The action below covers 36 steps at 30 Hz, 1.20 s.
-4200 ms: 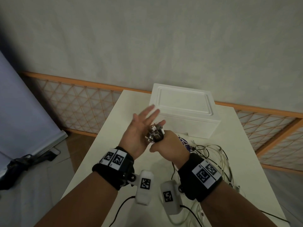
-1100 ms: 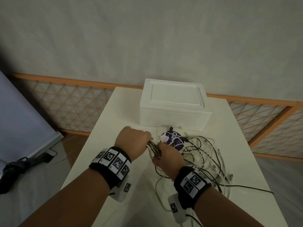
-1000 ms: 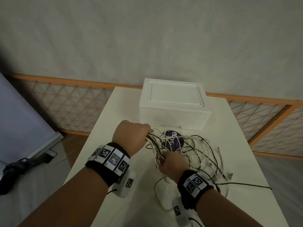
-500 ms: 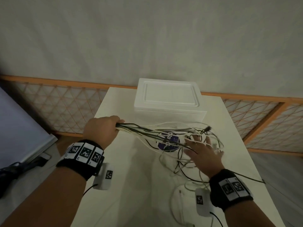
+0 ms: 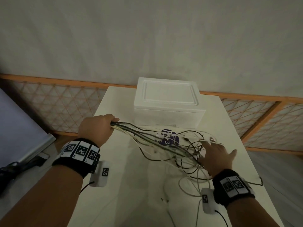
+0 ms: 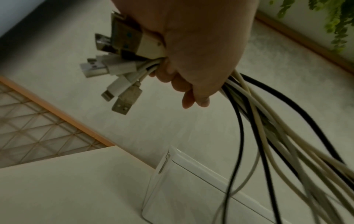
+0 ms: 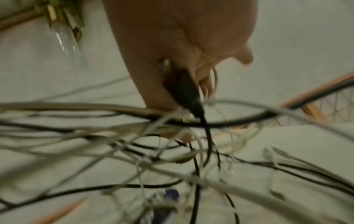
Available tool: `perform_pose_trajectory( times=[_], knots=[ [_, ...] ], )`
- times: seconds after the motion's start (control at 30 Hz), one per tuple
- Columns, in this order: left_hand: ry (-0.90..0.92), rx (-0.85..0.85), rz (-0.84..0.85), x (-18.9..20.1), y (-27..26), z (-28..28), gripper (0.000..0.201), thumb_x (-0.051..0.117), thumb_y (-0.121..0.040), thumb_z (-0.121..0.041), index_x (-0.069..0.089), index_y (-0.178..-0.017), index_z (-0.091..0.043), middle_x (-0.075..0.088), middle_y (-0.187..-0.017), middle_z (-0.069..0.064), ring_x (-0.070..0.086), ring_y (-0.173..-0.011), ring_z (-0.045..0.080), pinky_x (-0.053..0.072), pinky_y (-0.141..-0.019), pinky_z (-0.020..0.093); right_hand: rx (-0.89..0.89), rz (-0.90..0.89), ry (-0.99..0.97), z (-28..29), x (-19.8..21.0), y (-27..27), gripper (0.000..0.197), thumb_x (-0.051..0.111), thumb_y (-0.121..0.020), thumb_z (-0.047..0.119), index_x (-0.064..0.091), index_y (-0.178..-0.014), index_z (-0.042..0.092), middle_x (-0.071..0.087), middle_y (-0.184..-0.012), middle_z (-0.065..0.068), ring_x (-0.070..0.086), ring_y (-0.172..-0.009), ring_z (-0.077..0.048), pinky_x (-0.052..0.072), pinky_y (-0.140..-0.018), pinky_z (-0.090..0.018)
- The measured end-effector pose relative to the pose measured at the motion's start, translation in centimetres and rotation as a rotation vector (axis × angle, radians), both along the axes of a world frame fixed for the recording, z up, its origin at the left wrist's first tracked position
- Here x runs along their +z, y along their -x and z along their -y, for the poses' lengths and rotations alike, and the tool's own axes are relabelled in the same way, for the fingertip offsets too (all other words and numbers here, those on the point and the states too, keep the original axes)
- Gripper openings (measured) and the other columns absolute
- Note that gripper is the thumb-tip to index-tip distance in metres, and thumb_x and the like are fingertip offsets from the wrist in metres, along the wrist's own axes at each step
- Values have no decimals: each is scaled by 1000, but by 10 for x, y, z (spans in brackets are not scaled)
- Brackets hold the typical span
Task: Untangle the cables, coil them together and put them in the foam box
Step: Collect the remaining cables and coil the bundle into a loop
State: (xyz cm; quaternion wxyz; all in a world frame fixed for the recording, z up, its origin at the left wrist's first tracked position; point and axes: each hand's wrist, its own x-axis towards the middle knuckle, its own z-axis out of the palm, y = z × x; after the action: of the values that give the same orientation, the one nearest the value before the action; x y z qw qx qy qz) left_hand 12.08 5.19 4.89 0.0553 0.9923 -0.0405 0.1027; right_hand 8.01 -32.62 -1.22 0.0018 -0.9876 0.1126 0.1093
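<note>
Drawn leftward, left hand grips the cables (plugs bunched) while right hand spreads flat.

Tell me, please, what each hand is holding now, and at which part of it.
The left hand grips the cables as one bundle just behind their plugs. The right hand holds nothing; its spread fingers rest in the loose tangle.

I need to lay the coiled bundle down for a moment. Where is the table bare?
Bare: the table's near-left part, beside the left hand. Crowded: the cables sprawl between the foam box and the right hand.
</note>
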Motion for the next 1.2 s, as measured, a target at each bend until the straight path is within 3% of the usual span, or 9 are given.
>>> perform_pose_trajectory(
  times=[0.07, 0.17, 0.33, 0.43, 0.53, 0.7, 0.9, 1.07, 1.2],
  knots=[
    [39, 11, -7, 3, -1, 1, 29, 56, -91, -18, 67, -116, -27, 73, -99, 1, 67, -89, 26, 43, -66, 29, 46, -149, -158, 2, 17, -8, 50, 53, -82, 62, 43, -130, 53, 44, -137, 24, 35, -135, -16, 14, -110, -65],
    [20, -43, 32, 8, -2, 8, 26, 53, -92, -22, 67, -114, -28, 73, -96, 2, 68, -86, 26, 44, -65, 29, 240, -341, -179, -11, 65, -8, 81, 34, -58, 97, 61, -114, 46, 54, -123, 22, 45, -124, -12, 23, -109, -59],
    [-25, -303, 225, 17, 9, 53, 14, 82, -68, -13, 70, -75, -17, 66, -55, 4, 61, -44, 26, 30, -54, 24, 470, 352, -113, -100, 139, 2, 80, 54, -65, 80, 51, -125, 29, 60, -122, 5, 54, -115, -20, 38, -97, -42],
    [-133, -412, 295, 20, 12, 68, 21, 79, -54, -6, 69, -71, -13, 58, -45, 2, 50, -32, 24, 33, -50, 25, 607, 125, -658, -142, 111, -8, 71, 71, -77, 50, 41, -135, 21, 62, -123, 0, 58, -110, -16, 41, -99, -37],
    [-112, -407, 286, 18, 13, 54, 26, 84, -54, -9, 73, -76, -19, 60, -48, 0, 53, -35, 23, 38, -50, 26, 564, 57, -876, -142, 76, -11, 24, 66, -87, 33, 57, -104, 19, 67, -78, 5, 64, -68, -8, 48, -66, -21],
    [-49, -353, 73, -12, 22, 41, 20, 75, -74, -21, 72, -93, -25, 71, -75, 1, 68, -66, 26, 42, -62, 30, 649, 43, -635, -120, 39, -6, 23, 52, -93, 44, 47, -85, 23, 55, -78, 4, 54, -73, -16, 42, -67, -31],
    [11, -262, -350, -57, 26, 38, 26, 59, -90, -42, 66, -98, -18, 57, -94, -1, 62, -92, 24, 44, -76, 30, 718, 44, -302, -133, 28, -5, 28, 39, -98, 42, 49, -100, 15, 63, -96, -8, 61, -87, -32, 45, -68, -37],
    [76, -332, -501, -47, 31, 41, 104, 80, -69, -49, 22, -151, -21, 31, -152, 2, 17, -146, 23, 4, -118, 39, 798, -3, -208, -132, 37, -7, 28, 40, -99, 34, 51, -105, 10, 63, -97, -9, 61, -86, -30, 38, -63, -33],
    [444, -428, -375, -31, 38, 92, 87, 77, -73, -21, 29, -147, -24, 64, -113, 2, 59, -103, 16, 42, -88, 22, 955, 23, -58, -140, 51, -8, 19, 44, -95, 12, 60, -100, 3, 61, -86, -10, 60, -72, -28, 46, -59, -36]
  ],
)
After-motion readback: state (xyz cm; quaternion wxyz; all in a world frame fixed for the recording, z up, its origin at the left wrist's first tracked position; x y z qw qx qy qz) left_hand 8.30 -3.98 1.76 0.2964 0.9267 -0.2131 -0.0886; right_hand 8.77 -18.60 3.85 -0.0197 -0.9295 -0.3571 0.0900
